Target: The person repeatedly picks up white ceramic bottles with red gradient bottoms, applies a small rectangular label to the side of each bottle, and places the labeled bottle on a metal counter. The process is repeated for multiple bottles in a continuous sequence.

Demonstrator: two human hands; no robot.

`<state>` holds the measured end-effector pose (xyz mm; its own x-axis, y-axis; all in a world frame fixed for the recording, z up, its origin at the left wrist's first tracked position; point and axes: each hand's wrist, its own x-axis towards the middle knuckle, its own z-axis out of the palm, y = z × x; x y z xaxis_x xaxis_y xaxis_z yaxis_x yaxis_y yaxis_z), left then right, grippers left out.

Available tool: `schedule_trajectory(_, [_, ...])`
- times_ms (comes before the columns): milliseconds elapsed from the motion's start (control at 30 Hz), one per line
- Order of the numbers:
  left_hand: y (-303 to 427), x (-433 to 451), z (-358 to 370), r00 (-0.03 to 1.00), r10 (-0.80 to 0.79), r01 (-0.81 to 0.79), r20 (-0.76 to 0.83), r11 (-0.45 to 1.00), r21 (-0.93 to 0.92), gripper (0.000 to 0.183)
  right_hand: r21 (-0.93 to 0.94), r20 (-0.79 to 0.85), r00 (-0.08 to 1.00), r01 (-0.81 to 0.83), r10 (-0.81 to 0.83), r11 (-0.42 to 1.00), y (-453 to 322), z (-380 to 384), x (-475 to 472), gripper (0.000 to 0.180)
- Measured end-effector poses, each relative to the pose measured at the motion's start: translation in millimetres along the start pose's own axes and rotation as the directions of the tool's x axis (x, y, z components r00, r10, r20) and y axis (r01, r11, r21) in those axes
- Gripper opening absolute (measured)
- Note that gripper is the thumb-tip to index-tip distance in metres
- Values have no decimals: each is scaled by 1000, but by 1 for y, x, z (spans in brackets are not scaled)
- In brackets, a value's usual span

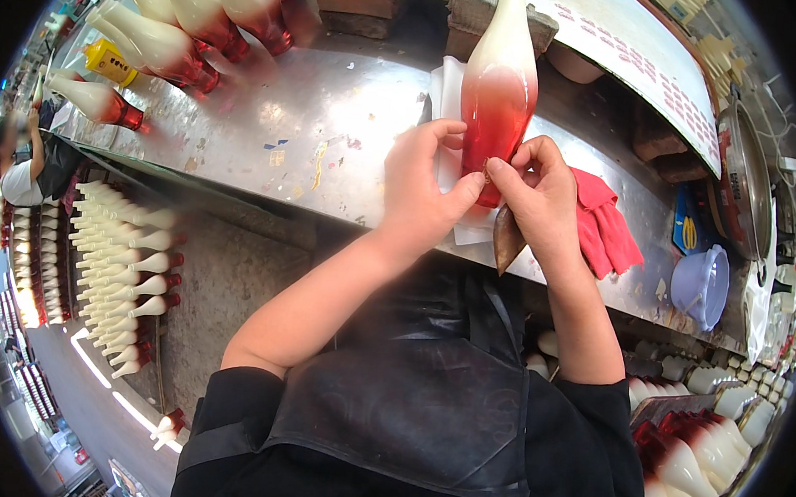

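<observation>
A glossy vase (499,108), cream at the neck and shading to red at the base, stands on the metal worktable in front of me. The fingertips of my left hand (419,181) rest at its left side, with the thumb low on its front. My right hand (538,185) is at the lower right of the vase, thumb pressed to the front and fingers curled beside it. Between the two thumbs shows a small gold-coloured mark (487,172), partly covered. Below my right hand is a brown pointed slab (509,241); whether the hand grips it is hidden.
A red cloth (601,220) lies right of my hand, near a lavender bucket (700,287). Several similar vases (158,42) and a yellow bottle (111,62) are at the far left. Behind the vase is a block (470,24) and a white sheet with red marks (629,51). A person (27,171) works at left.
</observation>
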<state>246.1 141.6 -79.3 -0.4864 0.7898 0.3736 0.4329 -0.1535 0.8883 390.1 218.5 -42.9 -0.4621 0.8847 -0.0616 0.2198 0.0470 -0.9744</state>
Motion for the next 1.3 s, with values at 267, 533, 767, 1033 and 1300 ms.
schedule_trajectory(267, [-10, -16, -13, 971, 195, -213, 140, 968, 129, 67, 101, -61, 996, -53, 59, 993, 3, -17, -20, 21])
schedule_trajectory(533, [-17, -26, -11, 926, 329, -374, 183, 857, 355, 68, -389, -30, 929, 328, -368, 861, 21, 10, -67, 42])
schedule_trajectory(767, [-3, -43, -1, 956, 267, -293, 124, 808, 511, 63, -359, -46, 932, 320, -359, 877, 26, 18, -70, 48])
schedule_trajectory(1033, [-6, -47, -1, 934, 345, -336, 91, 764, 550, 51, -314, -65, 926, 335, -372, 888, 32, 16, -68, 44])
schedule_trajectory(1300, [0, -30, -13, 979, 199, -202, 37, 956, 213, 43, -111, -102, 988, 107, -119, 988, 12, 0, -50, 25])
